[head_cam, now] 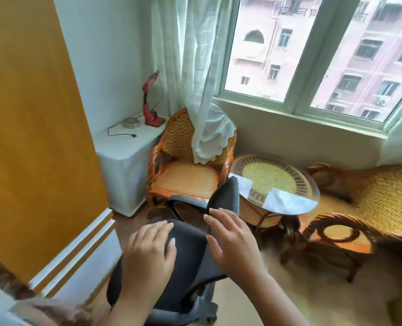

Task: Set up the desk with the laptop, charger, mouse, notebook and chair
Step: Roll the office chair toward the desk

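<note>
A dark grey office chair [190, 243] stands right below me, seen from behind and above, with its padded backrest nearest and one armrest [226, 196] sticking up beyond it. My left hand [148, 252] lies flat on the top of the backrest, fingers spread. My right hand [233, 241] rests on the backrest's right edge, fingers spread and extended. Neither hand is closed around the chair. No laptop, charger, mouse or notebook is in view.
An orange wicker armchair [186, 165] stands just beyond the office chair, with a white curtain [207, 128] draped over it. To the right are a round glass-topped wicker table [275, 182] and another wicker chair [369, 203]. A white cabinet [127, 165] with a red lamp [150, 107] is at the left wall.
</note>
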